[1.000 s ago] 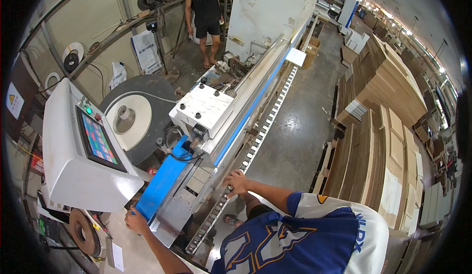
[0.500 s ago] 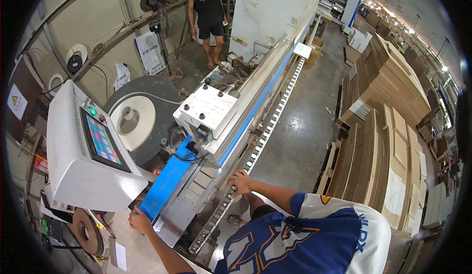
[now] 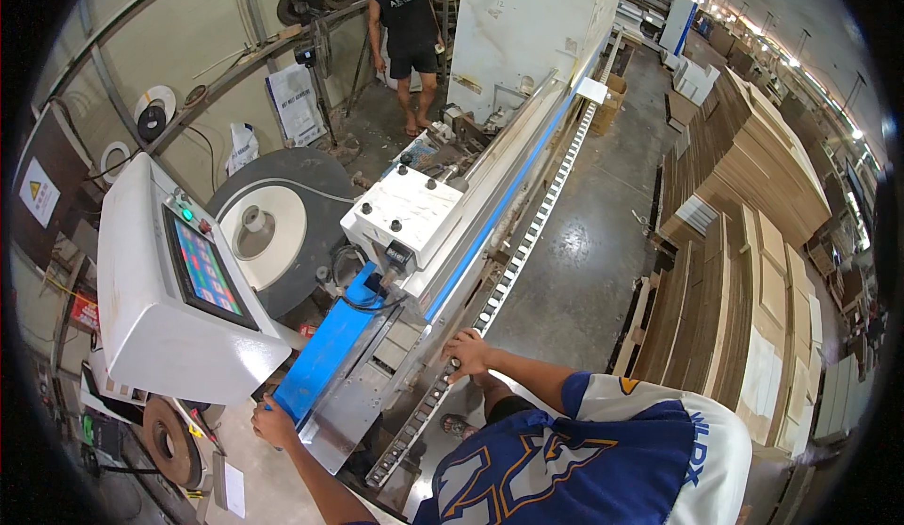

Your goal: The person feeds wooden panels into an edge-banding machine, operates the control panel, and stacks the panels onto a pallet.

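My left hand (image 3: 274,425) rests at the near end of a long blue guide plate (image 3: 323,363) on a machine's infeed side, its fingers loosely stretched against the plate's corner. My right hand (image 3: 465,354) lies over a narrow rail of rollers (image 3: 504,291) beside the machine bed, fingers apart, holding nothing I can see. Past the blue plate is a white housing (image 3: 407,207) with black knobs on top. To the left stands a white control console (image 3: 179,327) with a lit touchscreen (image 3: 208,271).
A large reel of pale edge-band tape (image 3: 268,236) sits behind the console. A person in black (image 3: 407,26) stands beyond the machine. Stacked brown boards (image 3: 744,172) line the right side past the grey floor (image 3: 574,242). A brown tape roll (image 3: 172,442) lies below the console.
The view has shifted slightly, so the machine and console appear a little further right. Both my hands keep their places on the plate and the roller rail.
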`<state>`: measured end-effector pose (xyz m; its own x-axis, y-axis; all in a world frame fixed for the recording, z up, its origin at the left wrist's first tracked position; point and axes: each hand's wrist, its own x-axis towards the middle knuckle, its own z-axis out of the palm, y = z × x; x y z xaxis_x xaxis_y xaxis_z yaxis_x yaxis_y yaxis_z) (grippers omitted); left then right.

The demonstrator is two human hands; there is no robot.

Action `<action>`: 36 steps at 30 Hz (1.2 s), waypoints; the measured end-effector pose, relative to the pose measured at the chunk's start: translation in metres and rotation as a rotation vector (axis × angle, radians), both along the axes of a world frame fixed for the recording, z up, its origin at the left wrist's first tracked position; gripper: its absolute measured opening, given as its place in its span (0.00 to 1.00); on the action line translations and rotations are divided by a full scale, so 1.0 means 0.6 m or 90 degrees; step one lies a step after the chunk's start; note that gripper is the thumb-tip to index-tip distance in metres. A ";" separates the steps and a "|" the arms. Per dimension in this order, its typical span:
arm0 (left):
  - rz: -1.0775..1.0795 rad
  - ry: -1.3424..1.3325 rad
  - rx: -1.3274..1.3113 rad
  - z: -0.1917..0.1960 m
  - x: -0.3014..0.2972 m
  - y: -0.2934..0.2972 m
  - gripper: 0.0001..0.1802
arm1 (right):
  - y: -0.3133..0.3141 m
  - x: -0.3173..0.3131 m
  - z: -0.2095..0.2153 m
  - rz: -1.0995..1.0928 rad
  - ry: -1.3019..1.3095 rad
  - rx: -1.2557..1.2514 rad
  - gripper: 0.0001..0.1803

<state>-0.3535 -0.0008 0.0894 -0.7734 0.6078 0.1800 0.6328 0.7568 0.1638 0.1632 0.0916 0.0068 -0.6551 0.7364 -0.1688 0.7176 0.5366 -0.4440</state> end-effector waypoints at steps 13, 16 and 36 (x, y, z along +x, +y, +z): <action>0.009 -0.014 -0.004 0.006 0.003 0.003 0.32 | 0.000 0.005 -0.005 0.010 0.014 0.005 0.42; 0.011 -0.031 0.000 0.009 0.004 0.002 0.32 | 0.000 0.002 0.000 0.010 -0.001 0.008 0.42; 0.006 -0.007 -0.001 0.008 0.007 0.003 0.32 | -0.001 0.005 -0.005 0.016 0.001 0.028 0.42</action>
